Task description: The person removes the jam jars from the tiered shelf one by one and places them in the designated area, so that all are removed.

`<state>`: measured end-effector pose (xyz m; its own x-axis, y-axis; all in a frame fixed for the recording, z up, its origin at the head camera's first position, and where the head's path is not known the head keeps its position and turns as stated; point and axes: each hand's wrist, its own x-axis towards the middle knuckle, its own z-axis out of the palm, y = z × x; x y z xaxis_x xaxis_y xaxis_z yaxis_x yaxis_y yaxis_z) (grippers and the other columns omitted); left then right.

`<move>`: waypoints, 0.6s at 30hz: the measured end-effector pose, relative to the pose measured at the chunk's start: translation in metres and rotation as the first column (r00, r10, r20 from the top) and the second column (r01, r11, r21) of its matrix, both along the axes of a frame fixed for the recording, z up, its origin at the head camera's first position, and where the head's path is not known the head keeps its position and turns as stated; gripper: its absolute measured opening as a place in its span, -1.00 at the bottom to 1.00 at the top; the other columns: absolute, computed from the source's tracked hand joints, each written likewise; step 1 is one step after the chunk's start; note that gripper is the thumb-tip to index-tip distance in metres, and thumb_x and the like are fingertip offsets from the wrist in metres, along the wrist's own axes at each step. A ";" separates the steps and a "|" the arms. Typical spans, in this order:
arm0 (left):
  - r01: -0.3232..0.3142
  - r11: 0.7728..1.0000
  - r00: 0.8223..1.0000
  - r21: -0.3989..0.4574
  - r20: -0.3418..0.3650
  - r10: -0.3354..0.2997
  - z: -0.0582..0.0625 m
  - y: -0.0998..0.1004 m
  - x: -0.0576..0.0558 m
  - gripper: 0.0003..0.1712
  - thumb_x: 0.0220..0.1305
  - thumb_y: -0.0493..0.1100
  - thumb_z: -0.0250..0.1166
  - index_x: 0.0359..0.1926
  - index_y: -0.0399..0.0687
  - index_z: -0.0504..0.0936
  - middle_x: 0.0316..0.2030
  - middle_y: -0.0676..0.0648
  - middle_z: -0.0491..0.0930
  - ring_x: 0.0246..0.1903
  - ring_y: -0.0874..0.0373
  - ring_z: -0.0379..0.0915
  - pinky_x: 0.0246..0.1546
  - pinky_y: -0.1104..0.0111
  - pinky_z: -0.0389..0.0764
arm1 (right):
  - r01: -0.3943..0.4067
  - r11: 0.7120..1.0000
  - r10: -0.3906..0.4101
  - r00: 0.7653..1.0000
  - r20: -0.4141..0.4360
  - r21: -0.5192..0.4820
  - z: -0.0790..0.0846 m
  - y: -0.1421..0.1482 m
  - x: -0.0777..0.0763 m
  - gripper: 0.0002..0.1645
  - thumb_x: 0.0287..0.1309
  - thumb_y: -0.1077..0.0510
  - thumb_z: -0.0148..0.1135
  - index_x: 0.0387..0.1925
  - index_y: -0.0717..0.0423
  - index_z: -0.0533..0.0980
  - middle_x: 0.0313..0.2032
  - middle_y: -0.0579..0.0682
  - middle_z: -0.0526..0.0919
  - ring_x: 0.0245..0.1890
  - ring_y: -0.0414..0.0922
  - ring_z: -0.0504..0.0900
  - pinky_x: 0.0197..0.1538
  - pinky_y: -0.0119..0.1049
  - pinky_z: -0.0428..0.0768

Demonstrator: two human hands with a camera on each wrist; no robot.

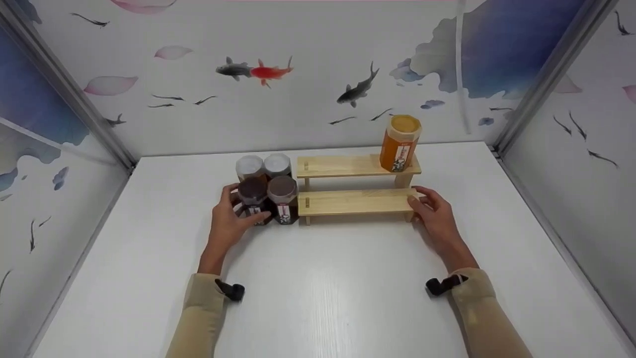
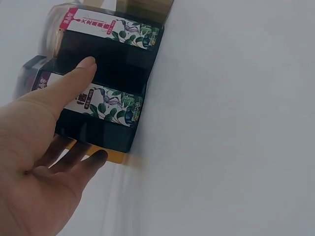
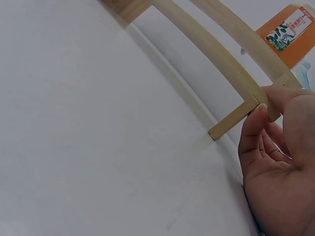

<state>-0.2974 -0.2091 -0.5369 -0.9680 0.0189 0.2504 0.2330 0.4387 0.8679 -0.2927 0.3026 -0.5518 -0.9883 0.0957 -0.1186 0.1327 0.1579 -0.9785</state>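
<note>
In the head view my left hand holds the front-left dark jar, thumb across its front and fingers round its left side. The left wrist view shows the thumb lying over that jar's printed label. A second dark jar stands right beside it, and two jars with whitish lids stand behind. My right hand pinches the right end of a two-step wooden rack at its lower step. In the right wrist view, thumb and fingers meet at the end of the step above a rack leg.
An orange jar with a yellow lid stands on the upper step, near its right end. The rack's left end is close beside the dark jars. Printed panels enclose the white table at the back and sides.
</note>
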 end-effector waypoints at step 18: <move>-0.123 0.992 0.956 0.019 -0.267 0.124 0.049 0.036 0.002 -0.13 0.29 0.24 0.57 0.41 -0.11 0.49 0.31 -0.07 0.60 0.42 0.06 0.45 0.55 -0.02 0.41 | 0.007 0.999 -0.008 1.000 -0.009 -0.035 -0.003 0.001 -0.001 -0.19 0.42 -0.32 0.37 0.55 -0.16 0.39 0.04 0.01 0.58 -0.14 -0.16 0.64 -0.22 -0.44 0.68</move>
